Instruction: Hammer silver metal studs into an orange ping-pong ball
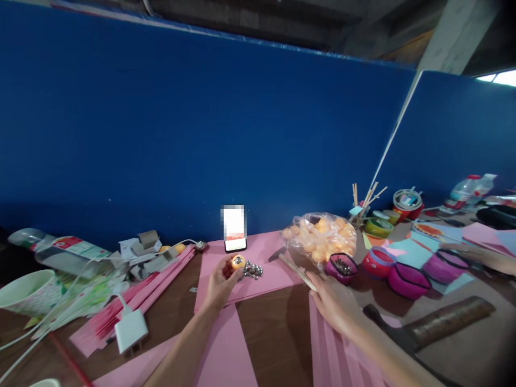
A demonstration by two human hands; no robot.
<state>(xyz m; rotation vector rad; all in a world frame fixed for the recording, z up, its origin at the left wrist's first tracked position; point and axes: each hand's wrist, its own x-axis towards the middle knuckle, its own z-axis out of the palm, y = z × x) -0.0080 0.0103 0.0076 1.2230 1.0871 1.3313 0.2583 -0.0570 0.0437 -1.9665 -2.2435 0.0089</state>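
Head view: left hand [221, 282] gripping orange ball [237, 262], mid-surface above pink sheet [266, 290], beside silver beads [253, 270]; right hand [332, 301] open, palm down, fingertips at wooden stick [298, 271].

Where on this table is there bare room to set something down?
Bare wood lies between the left hand, holding an orange ball, and right hand, flanked by pink sheets. Cables and charger crowd the left; magenta bowls crowd the right.

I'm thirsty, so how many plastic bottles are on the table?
3. One plastic bottle lies on its side far left; a red-capped bottle and a white-capped bottle sit together far right. Others may be hidden.
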